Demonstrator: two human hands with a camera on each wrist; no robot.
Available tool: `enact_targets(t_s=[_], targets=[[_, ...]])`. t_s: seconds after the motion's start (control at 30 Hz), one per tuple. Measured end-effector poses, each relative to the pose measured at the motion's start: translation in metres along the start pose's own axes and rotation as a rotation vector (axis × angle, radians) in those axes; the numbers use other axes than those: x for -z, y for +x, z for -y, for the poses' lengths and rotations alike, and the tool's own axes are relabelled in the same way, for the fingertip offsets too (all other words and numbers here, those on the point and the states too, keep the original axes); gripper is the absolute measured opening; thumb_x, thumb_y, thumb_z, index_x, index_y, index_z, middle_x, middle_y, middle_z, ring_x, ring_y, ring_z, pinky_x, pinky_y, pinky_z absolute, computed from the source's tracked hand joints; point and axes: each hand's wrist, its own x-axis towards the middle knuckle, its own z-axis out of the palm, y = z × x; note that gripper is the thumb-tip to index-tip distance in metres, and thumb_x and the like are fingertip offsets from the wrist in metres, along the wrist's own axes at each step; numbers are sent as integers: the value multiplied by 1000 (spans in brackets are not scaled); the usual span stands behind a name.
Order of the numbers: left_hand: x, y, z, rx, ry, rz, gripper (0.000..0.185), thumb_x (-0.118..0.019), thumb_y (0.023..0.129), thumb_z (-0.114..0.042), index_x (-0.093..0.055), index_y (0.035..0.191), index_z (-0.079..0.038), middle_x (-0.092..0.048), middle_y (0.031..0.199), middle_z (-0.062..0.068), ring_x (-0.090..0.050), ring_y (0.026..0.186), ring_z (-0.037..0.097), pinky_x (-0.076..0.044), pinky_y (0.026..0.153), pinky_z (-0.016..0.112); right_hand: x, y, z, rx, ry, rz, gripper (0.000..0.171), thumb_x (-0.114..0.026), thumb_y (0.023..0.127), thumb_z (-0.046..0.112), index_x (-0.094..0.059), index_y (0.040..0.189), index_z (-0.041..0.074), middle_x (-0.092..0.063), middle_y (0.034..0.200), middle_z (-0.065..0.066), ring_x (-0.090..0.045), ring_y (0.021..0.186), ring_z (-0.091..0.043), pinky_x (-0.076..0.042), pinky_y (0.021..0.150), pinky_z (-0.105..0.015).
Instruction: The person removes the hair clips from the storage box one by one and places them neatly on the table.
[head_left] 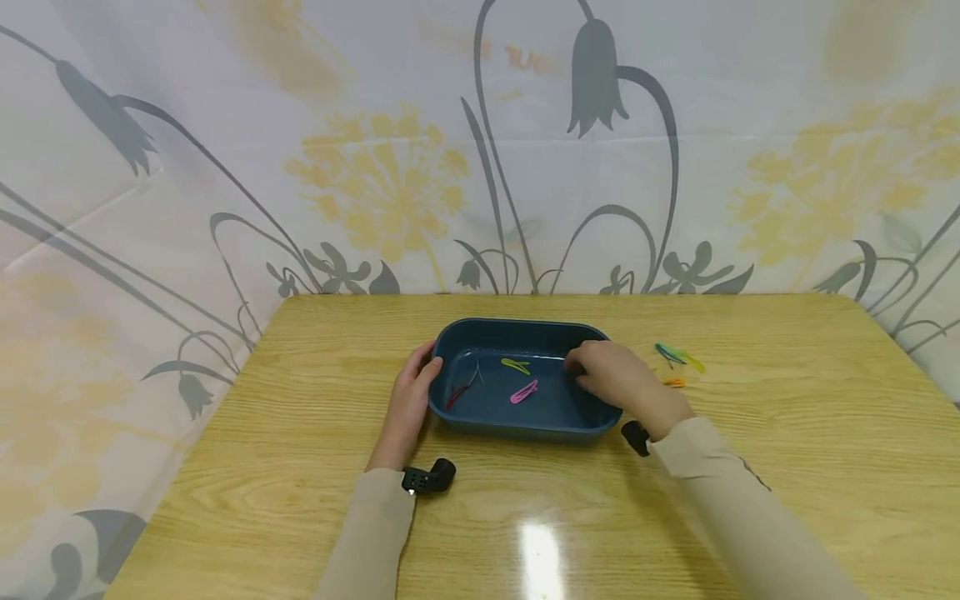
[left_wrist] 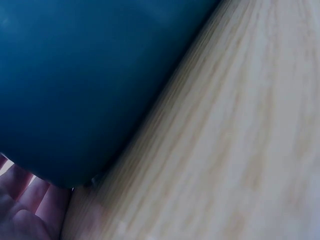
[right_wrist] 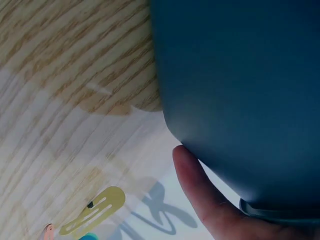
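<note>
A dark blue rectangular plastic tub (head_left: 517, 432) sits on the table with several hair clips inside. Among them are a yellow-green clip (head_left: 516, 365), a pink clip (head_left: 523, 392), a dark red clip (head_left: 455, 397) and a thin grey clip (head_left: 476, 375). At the tub's left end, my left hand (head_left: 414, 385) holds the wall, thumb by the rim and fingers (left_wrist: 50, 202) outside. My right hand (head_left: 611, 373) reaches over the right rim; some fingers lie inside, and one finger (right_wrist: 192, 177) lies along the outer wall. Its inner fingertips are partly hidden.
Right of the tub lie more hair clips on the wooden table (head_left: 787, 400): a teal clip (head_left: 667, 353), a yellow clip (right_wrist: 97, 212) and an orange clip (head_left: 675, 382). A flower-patterned curtain (head_left: 525, 167) hangs behind the table.
</note>
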Motion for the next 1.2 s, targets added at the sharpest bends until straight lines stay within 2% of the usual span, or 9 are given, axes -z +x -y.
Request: enact_targets(t_s=[0.13,0.27,0.43,0.63,0.9,1.2], targets=[[0,1,0,2,12,-13,40,-48,95,-33,-46,133,-21,-45,137,-1,-38,127,17,-26,109,39,0,0,2,7,-32,-27,12,-62,82,3,-69,92,5,-67,88,-6,-61,82,-22,-51,74,-38],[1,2,1,3,16,-19,39,-48,95,-33,-47,132,-23,-46,135,-4,-39,125,15,-27,108,38,-1,2,5,-6,-46,-18,11,-63,82,3,-69,91,6,-66,83,-4,-59,77,-20,-51,71,-36],[2,3,2,12,26,-18,37,-48,95,-35,-48,130,-25,-46,133,-7,-40,124,14,-27,108,37,-1,2,6,-19,-51,-6,10,-62,82,3,-69,88,7,-65,81,-4,-58,73,-18,-51,68,-34],[1,3,3,7,19,-15,39,-48,95,-35,-47,132,-23,-45,135,-4,-38,127,15,-26,109,38,-3,0,6,-11,-54,-38,8,-63,84,7,-70,83,10,-66,79,-3,-58,70,-17,-51,67,-33],[1,3,5,3,16,-12,40,-49,94,-36,-47,132,-24,-46,135,-3,-39,126,15,-27,108,39,-8,-1,5,-7,-38,-91,6,-65,84,13,-70,80,12,-65,77,-1,-57,67,-14,-50,65,-32],[0,4,5,6,13,-11,37,-48,94,-34,-48,130,-26,-47,132,-6,-40,124,14,-27,108,37,-10,1,3,-38,1,-74,7,-65,85,17,-64,78,15,-59,72,2,-50,62,-12,-45,60,-30]])
